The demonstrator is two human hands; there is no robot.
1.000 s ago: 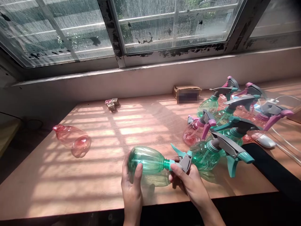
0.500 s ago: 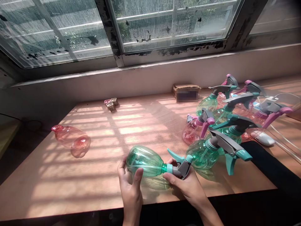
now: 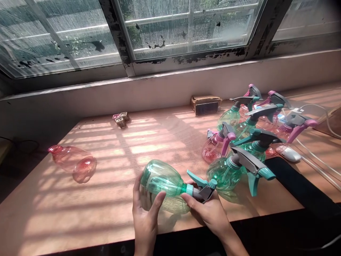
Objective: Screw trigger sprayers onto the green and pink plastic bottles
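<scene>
A green spray bottle (image 3: 163, 179) with a grey and teal trigger head (image 3: 204, 188) lies sideways between my hands, just above the table's front edge. My left hand (image 3: 146, 211) cups its rounded base, fingers behind and thumb in front. At the other end, my right hand (image 3: 209, 209) grips the teal collar (image 3: 189, 189) and the underside of the head between thumb and fingers. Close to the right, another green spray bottle (image 3: 225, 174) stands upright with its head fitted. Far to the left, a pink bottle (image 3: 71, 161) without a head lies on its side.
Several green and pink spray bottles crowd the right side, including a small pink one (image 3: 211, 147). Behind them run white cables, by a white mouse (image 3: 289, 153) and a black mat (image 3: 295, 183). A phone (image 3: 206, 108) leans near the wall; small blocks (image 3: 120, 121) sit at the back left.
The view has shifted slightly, so the table things appear further left. The bottle's base sits a little higher in view, with both hands still around the bottle.
</scene>
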